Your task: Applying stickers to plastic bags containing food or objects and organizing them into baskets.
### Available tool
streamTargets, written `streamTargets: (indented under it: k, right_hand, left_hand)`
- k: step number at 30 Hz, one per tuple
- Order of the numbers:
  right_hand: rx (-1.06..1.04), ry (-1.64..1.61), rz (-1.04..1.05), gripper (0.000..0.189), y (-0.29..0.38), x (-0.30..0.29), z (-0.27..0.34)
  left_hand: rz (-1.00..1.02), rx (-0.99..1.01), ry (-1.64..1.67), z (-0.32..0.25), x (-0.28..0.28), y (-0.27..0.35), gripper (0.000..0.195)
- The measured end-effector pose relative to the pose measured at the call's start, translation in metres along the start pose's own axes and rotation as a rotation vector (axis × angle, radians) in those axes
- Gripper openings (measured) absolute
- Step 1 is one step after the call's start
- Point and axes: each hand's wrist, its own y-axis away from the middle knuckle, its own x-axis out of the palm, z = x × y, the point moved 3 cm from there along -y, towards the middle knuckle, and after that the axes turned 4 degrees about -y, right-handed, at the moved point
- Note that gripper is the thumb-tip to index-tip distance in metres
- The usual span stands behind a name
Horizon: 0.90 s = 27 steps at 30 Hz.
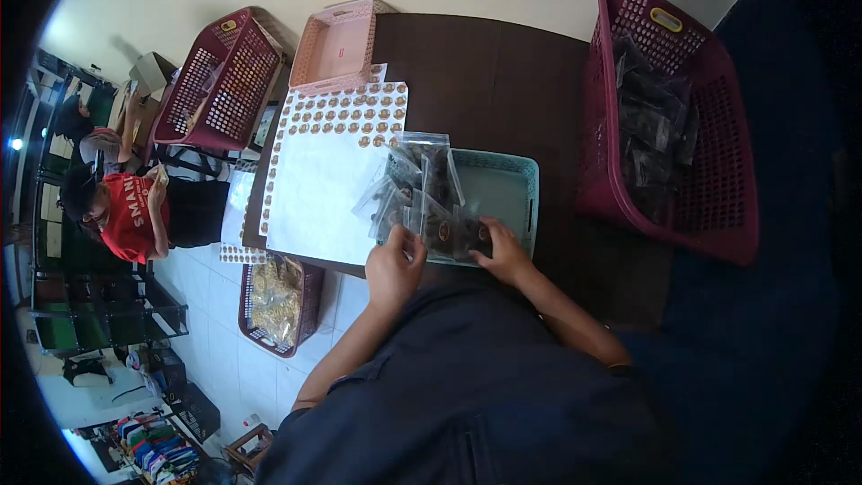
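Several clear zip bags [431, 175] with dark contents are heaped over the left part of a mint-green plastic tray [498, 160]. Some of them overhang its left rim. On the near side of the heap, a bag with a round brown sticker [442, 230] lies between my hands. My right hand [504, 252] has its thumb and fingers around the right end of a stickered bag. Curled fingers of my left hand [397, 266] are at the heap's near left edge; whether they pinch a bag is hidden. Left of the tray lies a white sheet of round stickers [323, 195], partly peeled bare.
A maroon basket [599, 148] with more dark bags stands at the table's right. A pink tray [337, 47] sits at the far left corner, near another maroon basket [232, 87]. A basket on the floor holds yellowish packets [276, 303]. Two people work left, one in a red shirt [131, 215].
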Motion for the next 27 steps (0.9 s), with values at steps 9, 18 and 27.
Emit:
streamTargets:
  k: [9,18,27]
  right_hand:
    - [-0.032,-0.627,0.056,0.059,-0.037,0.038,-0.003]
    - [-0.094,-0.606,0.005,0.05,-0.036,0.044,0.01]
    - [-0.086,-0.513,-0.033,0.053,-0.041,0.068,0.003]
  left_hand:
    - [0.089,0.024,0.074,-0.013,0.005,0.007,0.024]
    - [0.19,0.033,-0.089,0.002,0.024,0.012,0.026]
    - [0.314,0.03,-0.123,0.005,0.016,0.023,0.025]
